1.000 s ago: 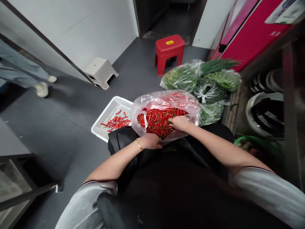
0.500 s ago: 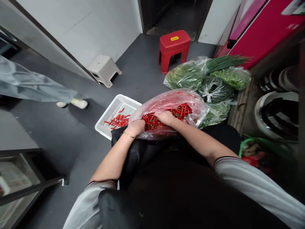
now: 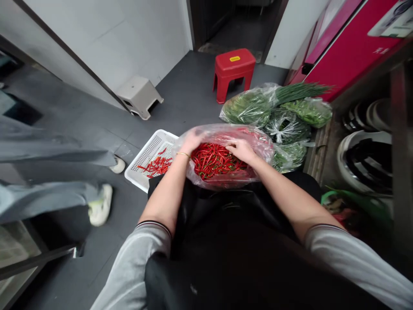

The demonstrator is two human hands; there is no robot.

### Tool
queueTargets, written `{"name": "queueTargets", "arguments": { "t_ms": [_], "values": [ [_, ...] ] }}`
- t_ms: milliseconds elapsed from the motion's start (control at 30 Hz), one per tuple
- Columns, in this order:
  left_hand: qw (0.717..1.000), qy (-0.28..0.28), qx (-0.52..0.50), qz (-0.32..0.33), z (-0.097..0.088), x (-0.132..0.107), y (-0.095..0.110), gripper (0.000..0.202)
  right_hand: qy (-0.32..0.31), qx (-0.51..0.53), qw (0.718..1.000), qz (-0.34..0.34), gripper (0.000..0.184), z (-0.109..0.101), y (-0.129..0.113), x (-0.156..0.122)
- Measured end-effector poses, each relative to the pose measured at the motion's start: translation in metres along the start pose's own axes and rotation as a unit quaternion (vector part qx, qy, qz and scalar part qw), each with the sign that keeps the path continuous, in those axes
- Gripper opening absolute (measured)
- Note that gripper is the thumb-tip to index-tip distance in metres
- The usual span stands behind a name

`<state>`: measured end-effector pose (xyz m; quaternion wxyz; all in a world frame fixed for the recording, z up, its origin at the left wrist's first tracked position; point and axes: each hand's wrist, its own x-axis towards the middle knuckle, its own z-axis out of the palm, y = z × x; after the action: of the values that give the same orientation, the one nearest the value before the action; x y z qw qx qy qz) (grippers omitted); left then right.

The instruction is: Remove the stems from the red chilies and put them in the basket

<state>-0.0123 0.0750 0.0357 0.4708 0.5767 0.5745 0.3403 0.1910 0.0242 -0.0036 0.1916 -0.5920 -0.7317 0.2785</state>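
A clear plastic bag [image 3: 222,183] full of red chili peppers [image 3: 211,160] with green stems rests on my lap, its mouth spread wide. At the bag's left rim, my left hand [image 3: 193,140] is closed on the plastic, its fingertips partly hidden by the film. My right hand [image 3: 242,150] lies over the far right part of the chilies, with thumb and fingers drawn together; what is between them is too small to make out. Left of the bag, a white perforated basket [image 3: 137,174] holds a small heap of loose red chilies [image 3: 156,165].
Bagged green vegetables [image 3: 248,107] and long green stalks [image 3: 300,92] lie beyond the bag to the right. A red stool [image 3: 235,64] and a grey-white stool [image 3: 138,94] stand further back. Another person's legs [image 3: 58,150] are at the left. White buckets [image 3: 343,150] line the right side.
My left hand has moved up and away along the bag's rim; my right hand has shifted right. The bag's mouth is wider and more chilies show. The other person has stepped nearer.
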Motion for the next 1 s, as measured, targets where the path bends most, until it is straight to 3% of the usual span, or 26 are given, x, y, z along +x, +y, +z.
{"name": "queueTargets", "arguments": {
  "t_ms": [133, 200, 267, 367, 433, 533, 600, 667, 733, 800, 900, 1000],
  "values": [
    [0.985, -0.022, -0.163, -0.044, -0.008, 0.018, 0.028, 0.041, -0.041, -0.158, 0.987, -0.004, 0.039, 0.027, -0.023, 0.007],
    [0.977, -0.027, -0.205, -0.043, -0.002, 0.014, 0.035, 0.04, -0.078, -0.22, 0.972, -0.002, 0.041, 0.038, -0.03, 0.012],
    [0.979, -0.022, -0.195, -0.059, 0.006, 0.0, 0.029, 0.034, -0.1, -0.23, 0.968, 0.007, 0.036, 0.039, -0.027, 0.013],
    [0.978, -0.08, -0.116, -0.155, 0.016, -0.035, 0.001, 0.027, -0.091, -0.159, 0.981, 0.058, 0.03, 0.025, -0.01, 0.001],
    [0.951, -0.153, -0.082, -0.254, 0.025, -0.06, -0.021, 0.032, -0.087, -0.061, 0.989, 0.103, 0.032, 0.016, -0.001, -0.017],
    [0.918, -0.162, -0.159, -0.325, 0.042, -0.088, -0.044, 0.033, -0.087, 0.112, 0.98, 0.136, 0.035, 0.019, -0.006, -0.05],
    [0.916, -0.112, -0.243, -0.298, 0.051, -0.097, -0.053, 0.027, -0.092, 0.175, 0.976, 0.089, 0.031, 0.03, -0.017, -0.065],
    [0.928, -0.078, -0.254, -0.26, 0.057, -0.1, -0.059, 0.024, -0.108, 0.187, 0.976, 0.021, 0.027, 0.04, -0.025, -0.07],
    [0.962, -0.084, -0.159, -0.205, 0.057, -0.101, -0.063, 0.025, -0.114, 0.189, 0.975, -0.002, 0.03, 0.044, -0.026, -0.065],
    [0.987, -0.115, -0.02, -0.109, 0.056, -0.102, -0.063, 0.022, -0.118, 0.202, 0.972, 0.009, 0.04, 0.042, -0.021, -0.056],
    [0.981, -0.163, 0.104, 0.024, 0.055, -0.107, -0.059, 0.015, -0.112, 0.231, 0.967, 0.005, 0.049, 0.038, -0.013, -0.047],
    [0.974, -0.163, 0.142, 0.071, 0.054, -0.111, -0.053, 0.022, -0.117, 0.311, 0.941, 0.061, 0.052, 0.042, -0.012, -0.049]
  ]
}}
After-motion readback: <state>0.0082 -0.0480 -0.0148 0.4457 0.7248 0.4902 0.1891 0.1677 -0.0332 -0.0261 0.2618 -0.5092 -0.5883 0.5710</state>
